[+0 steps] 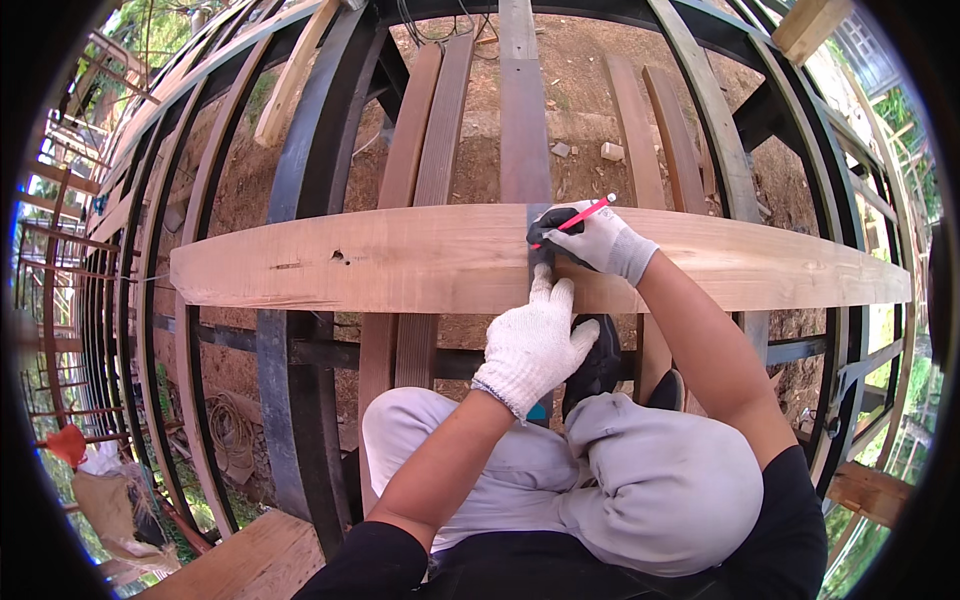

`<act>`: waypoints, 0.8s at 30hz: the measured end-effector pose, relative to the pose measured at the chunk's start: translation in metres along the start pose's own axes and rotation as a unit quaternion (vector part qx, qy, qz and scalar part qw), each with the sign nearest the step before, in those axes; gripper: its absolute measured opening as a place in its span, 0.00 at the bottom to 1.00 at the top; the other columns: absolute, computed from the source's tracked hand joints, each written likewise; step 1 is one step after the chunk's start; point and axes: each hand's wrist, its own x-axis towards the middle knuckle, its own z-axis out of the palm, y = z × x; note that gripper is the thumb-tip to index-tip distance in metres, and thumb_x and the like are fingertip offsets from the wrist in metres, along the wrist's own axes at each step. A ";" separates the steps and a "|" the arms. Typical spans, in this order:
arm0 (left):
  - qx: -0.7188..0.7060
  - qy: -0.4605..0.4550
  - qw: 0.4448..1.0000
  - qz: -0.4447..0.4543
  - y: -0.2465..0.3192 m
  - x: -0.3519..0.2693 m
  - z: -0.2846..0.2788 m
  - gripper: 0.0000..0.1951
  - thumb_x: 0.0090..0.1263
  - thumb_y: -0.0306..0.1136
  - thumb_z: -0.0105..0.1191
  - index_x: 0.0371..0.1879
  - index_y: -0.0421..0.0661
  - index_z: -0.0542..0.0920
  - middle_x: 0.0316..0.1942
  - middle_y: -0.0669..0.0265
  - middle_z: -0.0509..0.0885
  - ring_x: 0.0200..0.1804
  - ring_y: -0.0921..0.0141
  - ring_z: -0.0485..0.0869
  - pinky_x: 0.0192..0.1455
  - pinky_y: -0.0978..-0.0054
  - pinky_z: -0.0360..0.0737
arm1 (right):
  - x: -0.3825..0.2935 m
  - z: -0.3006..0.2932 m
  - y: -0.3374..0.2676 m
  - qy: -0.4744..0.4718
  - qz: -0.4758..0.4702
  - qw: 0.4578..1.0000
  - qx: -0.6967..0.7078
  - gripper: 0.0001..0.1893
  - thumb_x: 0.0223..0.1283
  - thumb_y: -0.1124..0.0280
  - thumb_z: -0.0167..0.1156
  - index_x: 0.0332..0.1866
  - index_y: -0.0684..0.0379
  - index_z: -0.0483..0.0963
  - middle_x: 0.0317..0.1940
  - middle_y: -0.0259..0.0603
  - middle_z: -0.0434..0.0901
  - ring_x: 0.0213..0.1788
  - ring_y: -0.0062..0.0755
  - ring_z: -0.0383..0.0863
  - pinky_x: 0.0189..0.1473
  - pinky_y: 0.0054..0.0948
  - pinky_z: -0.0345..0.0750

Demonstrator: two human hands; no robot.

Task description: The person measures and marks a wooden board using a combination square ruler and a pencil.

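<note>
A pale wooden plank [420, 259] lies crosswise over the beams before me, with a knot hole left of its middle. Across its width runs a dark flat strip [537, 215], partly hidden by my hands; what kind of strip it is, I cannot tell. My left hand [534, 341], in a white knit glove, rests its extended fingertips on the strip near the plank's close edge, thumb spread. In a white glove with dark fingers, my right hand [589, 238] grips a red pencil [585, 215]. The pencil's tip points down at the strip's surface.
Dark metal beams [304, 172] and wooden battens [437, 127] run away from me, with gaps over bare soil [577, 97]. A dark shoe [592, 360] stands just below the plank. A coiled rope [231, 431] lies lower left, near a wooden block [251, 559].
</note>
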 end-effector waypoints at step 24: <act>0.002 -0.001 1.000 0.000 0.001 0.001 0.000 0.36 0.72 0.57 0.58 0.69 0.39 0.76 0.77 0.38 0.69 0.58 0.45 0.87 0.60 0.52 0.85 | 0.001 0.000 -0.007 -0.020 -0.015 1.000 -0.012 0.11 0.71 0.68 0.64 0.52 0.59 0.85 0.46 0.45 0.90 0.49 0.37 0.89 0.58 0.34 0.83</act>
